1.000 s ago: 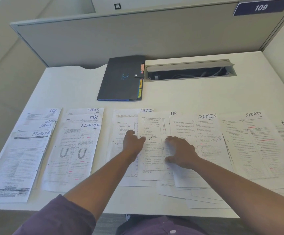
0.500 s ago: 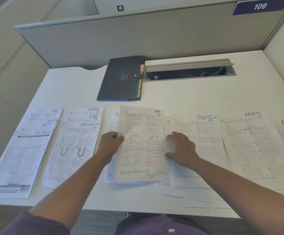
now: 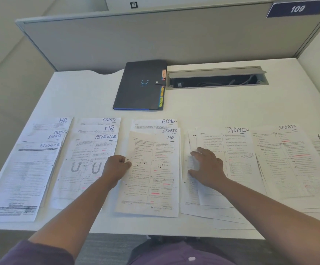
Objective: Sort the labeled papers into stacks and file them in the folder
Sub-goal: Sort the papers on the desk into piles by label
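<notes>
On the white desk (image 3: pixel 212 111), the left hand (image 3: pixel 116 167) is pinching the left edge of the white printed HR-labelled sheet (image 3: pixel 153 175), seemingly just above the middle stack. Just right of it, the right hand (image 3: pixel 207 167) is pressing spread fingers on the ADMIN-labelled paper pile (image 3: pixel 237 161), while the dark closed folder (image 3: pixel 142 87) is lying well beyond both.

White laminate desk (image 3: pixel 232 108), front edge near viewer, curved notch cut in back left edge. Grey fabric partition panel (image 3: pixel 155 39) upright along desk's back, pale metal cap on top. Dark blue rectangular number plate (image 3: pixel 297 9) at panel's top right, white "109". Grey metal cable hatch (image 3: pixel 215 72) set in desk near back, lid up, dark cables (image 3: pixel 232 82) inside. Grey carpet floor (image 3: pixel 109 247) below front edge
</notes>
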Action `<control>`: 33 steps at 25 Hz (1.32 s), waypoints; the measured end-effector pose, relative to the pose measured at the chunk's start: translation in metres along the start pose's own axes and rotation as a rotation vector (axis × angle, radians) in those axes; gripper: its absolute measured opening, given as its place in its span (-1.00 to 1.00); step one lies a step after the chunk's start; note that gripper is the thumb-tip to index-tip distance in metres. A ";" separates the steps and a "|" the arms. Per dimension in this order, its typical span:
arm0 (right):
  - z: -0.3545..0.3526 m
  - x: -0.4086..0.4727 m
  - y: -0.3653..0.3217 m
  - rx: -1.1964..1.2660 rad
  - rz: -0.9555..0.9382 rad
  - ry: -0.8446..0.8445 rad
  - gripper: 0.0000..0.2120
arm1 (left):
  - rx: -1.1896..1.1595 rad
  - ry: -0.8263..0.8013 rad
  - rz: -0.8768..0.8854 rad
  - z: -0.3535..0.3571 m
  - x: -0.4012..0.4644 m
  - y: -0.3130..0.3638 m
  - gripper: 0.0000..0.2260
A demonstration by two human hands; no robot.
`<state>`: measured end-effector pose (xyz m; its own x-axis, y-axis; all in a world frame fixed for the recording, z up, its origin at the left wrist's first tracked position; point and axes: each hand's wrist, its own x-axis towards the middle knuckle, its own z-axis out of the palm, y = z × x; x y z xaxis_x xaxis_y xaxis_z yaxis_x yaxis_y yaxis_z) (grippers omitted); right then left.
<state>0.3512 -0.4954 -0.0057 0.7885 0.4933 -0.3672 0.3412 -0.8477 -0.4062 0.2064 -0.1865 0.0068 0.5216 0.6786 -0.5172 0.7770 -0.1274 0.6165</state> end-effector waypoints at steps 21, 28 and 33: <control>-0.071 -0.040 0.122 0.225 0.349 0.206 -0.36 | 0.884 -0.280 0.729 0.156 -0.087 0.089 -0.23; -0.086 -0.037 0.163 0.385 0.240 0.108 -0.26 | 0.862 -0.256 0.562 0.190 -0.109 0.093 -0.18; -0.094 -0.029 0.170 0.602 0.293 0.165 -0.26 | 0.734 -0.255 0.495 0.205 -0.113 0.101 -0.13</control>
<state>0.4342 -0.6722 0.0150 0.8886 0.1838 -0.4203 -0.2039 -0.6624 -0.7208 0.2985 -0.4245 0.0060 0.8484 0.2554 -0.4636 0.4275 -0.8470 0.3159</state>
